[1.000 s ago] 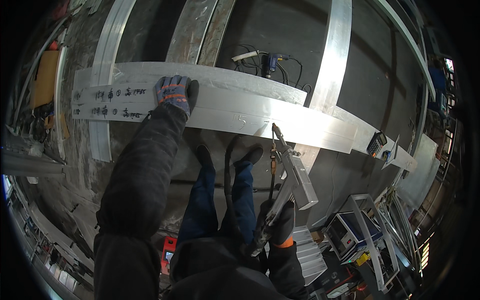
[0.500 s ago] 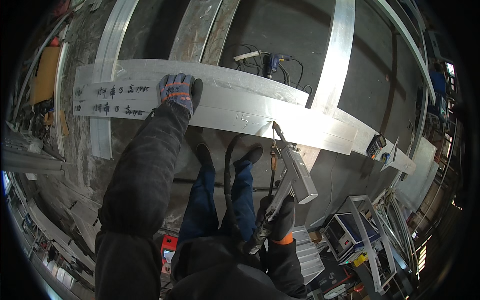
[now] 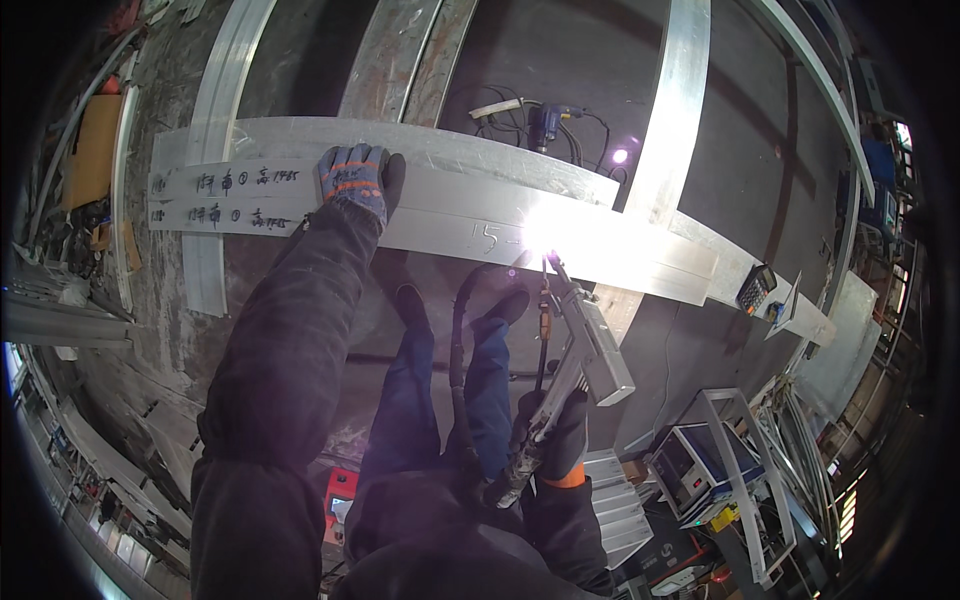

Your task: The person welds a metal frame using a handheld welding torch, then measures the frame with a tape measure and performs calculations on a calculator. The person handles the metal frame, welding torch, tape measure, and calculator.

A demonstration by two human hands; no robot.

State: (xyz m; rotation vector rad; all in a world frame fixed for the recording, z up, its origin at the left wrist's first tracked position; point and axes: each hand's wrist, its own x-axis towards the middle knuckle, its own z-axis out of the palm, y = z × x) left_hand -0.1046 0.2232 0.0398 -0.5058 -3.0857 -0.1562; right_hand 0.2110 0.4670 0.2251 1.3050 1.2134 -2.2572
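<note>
Workshop floor (image 3: 600, 60), dark, crossed by pale metal beams (image 3: 672, 120) running away from the wearer. Lying over these: a flat aluminium-coloured strip (image 3: 430, 228), long axis left to right, dipping slightly toward the right; black handwriting near its left end. Similar strip (image 3: 480, 155) directly behind, roughly parallel.

Left hand (image 3: 355, 180), in a grey glove with orange marks, is laid on the front strip, left of centre; fingers point away from the wearer, side by side and unclenched.

Right hand (image 3: 560, 445), dark glove, orange cuff, is clamped around the rear handle of a welding torch (image 3: 593, 345). Torch sits right of centre, between wearer and strip. Its long axis runs from the handle forward and somewhat right; the slim nozzle then angles forward-left to the strip's near edge. White glare (image 3: 540, 235) at the nozzle's end; exact tip contact cannot be told.

Nearby: blue power drill (image 3: 545, 122) with cables beyond the strips; calculator (image 3: 755, 287) well to the right.
</note>
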